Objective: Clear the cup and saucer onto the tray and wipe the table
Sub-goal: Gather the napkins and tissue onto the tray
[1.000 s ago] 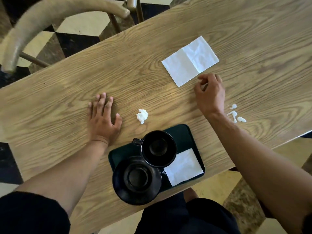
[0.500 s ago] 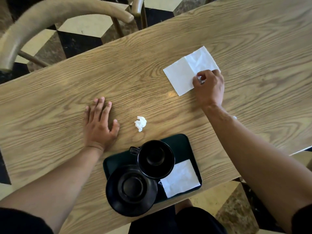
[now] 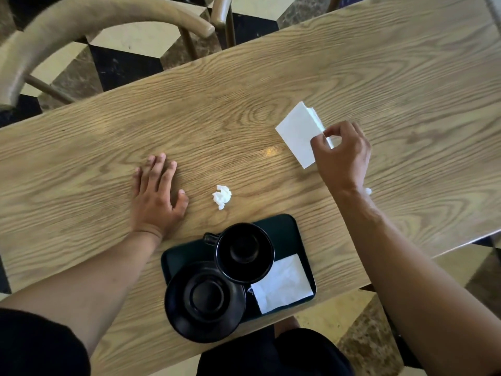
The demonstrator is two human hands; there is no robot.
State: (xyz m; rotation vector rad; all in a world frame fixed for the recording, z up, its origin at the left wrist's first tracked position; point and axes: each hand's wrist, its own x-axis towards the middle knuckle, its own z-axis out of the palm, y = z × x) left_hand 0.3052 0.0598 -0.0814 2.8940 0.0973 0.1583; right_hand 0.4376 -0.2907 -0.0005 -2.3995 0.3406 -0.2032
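Observation:
A black cup [image 3: 244, 252] and a black saucer [image 3: 204, 301] sit on a dark tray [image 3: 282, 226] at the table's near edge, beside a white napkin [image 3: 282, 284] lying in the tray. My right hand [image 3: 343, 156] pinches the edge of a second white napkin [image 3: 296, 134], folded and partly lifted off the wooden table [image 3: 244, 104]. My left hand [image 3: 157, 196] rests flat on the table, left of a small crumpled tissue [image 3: 222, 196]. A white spill speck [image 3: 368, 190] peeks out beside my right wrist; the rest is hidden by the arm.
A curved wooden chair back [image 3: 81, 23] stands past the table's far left edge. The saucer overhangs the tray's near left corner. A checkered floor shows around the table.
My right hand reached the flat napkin, took hold of its edge and folded it over, lifting one side. The left hand stayed flat on the table.

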